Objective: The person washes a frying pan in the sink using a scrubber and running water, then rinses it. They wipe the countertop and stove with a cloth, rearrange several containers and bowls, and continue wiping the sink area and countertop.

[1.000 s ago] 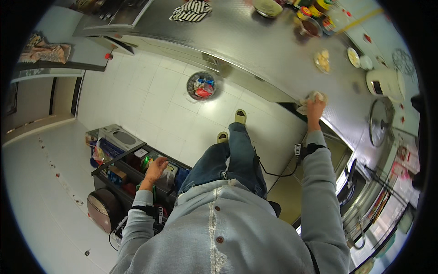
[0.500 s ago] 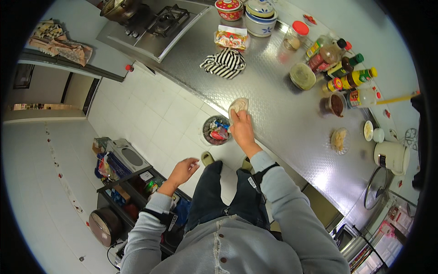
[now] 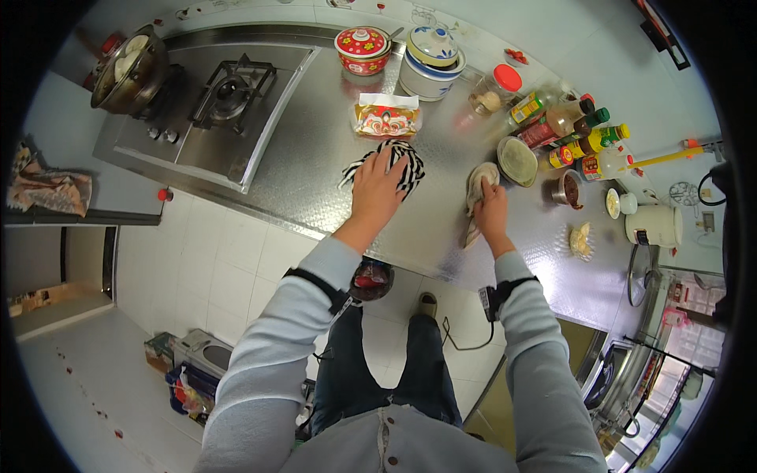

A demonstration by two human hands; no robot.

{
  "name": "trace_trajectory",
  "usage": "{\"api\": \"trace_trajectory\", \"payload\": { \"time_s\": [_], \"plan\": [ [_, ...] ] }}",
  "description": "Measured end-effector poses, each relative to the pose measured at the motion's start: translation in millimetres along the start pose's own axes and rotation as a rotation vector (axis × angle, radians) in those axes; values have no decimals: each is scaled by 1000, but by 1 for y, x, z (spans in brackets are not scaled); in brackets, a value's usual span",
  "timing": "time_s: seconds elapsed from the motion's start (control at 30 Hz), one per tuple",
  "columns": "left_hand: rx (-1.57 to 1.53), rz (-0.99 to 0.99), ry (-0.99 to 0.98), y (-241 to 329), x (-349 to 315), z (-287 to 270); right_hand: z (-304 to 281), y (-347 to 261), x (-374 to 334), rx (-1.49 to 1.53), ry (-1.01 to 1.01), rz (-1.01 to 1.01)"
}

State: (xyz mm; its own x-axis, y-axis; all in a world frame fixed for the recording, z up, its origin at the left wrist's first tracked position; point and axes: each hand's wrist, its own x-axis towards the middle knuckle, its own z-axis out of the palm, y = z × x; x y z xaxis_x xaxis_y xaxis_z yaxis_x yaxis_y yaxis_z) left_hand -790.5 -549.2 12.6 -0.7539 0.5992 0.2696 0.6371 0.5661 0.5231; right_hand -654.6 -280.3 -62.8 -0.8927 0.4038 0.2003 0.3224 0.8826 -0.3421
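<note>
My left hand [image 3: 376,191] is on the black-and-white striped cloth [image 3: 410,169], its fingers curled over the bunched fabric. To its right, my right hand [image 3: 493,211] grips a beige rag [image 3: 479,180] against the steel counter [image 3: 430,189]. Part of the rag hangs down beside the fingers. Just right of the rag stands a round container with a pale lid [image 3: 517,161]. Beyond the striped cloth lies a red-and-yellow packet of tissues [image 3: 386,120].
A gas stove [image 3: 229,98] with a pot [image 3: 130,71] is at the far left. Lidded pots [image 3: 430,71], a red-lidded jar [image 3: 494,88] and several bottles [image 3: 564,118] line the back. A small dish of food [image 3: 581,240] and a white cooker [image 3: 654,226] stand right. Below the counter edge is a bin [image 3: 372,280].
My left hand has come up from beside my body onto the striped cloth. My right hand has moved from the counter's front edge rightward and inward with the rag. The view has turned.
</note>
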Motion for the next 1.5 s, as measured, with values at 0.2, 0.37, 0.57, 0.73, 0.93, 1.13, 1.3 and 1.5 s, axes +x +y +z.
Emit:
{"api": "trace_trajectory", "payload": {
  "time_s": [0.2, 0.37, 0.57, 0.73, 0.93, 1.13, 1.3, 1.5],
  "plan": [
    [136, -112, -347, -33, -6, 15, 10, -1, 24, -128, -65, 75],
    [-238, -120, -276, -33, -98, -26, -6, -41, -33, -8, -115, -33],
    [-822, -678, -117, -76, -249, -108, 10, -150, -64, 141, -218, -241],
    [-927, -1068, 84, -94, -338, -173, 60, -238, -11, 261, -274, -478],
    [-895, -1207, 86, -123, -373, -236, 123, -304, 121, -1, -133, -338],
    [-850, -1107, -9, -200, -381, -284, 170, -374, 138, 90, -39, -403],
    [-778, -1087, -86, -285, -369, -318, 141, -439, -11, 360, -241, -539],
    [-924, -1061, -56, -340, -359, -343, 102, -494, -10, 565, -440, -426]
  ]
}}
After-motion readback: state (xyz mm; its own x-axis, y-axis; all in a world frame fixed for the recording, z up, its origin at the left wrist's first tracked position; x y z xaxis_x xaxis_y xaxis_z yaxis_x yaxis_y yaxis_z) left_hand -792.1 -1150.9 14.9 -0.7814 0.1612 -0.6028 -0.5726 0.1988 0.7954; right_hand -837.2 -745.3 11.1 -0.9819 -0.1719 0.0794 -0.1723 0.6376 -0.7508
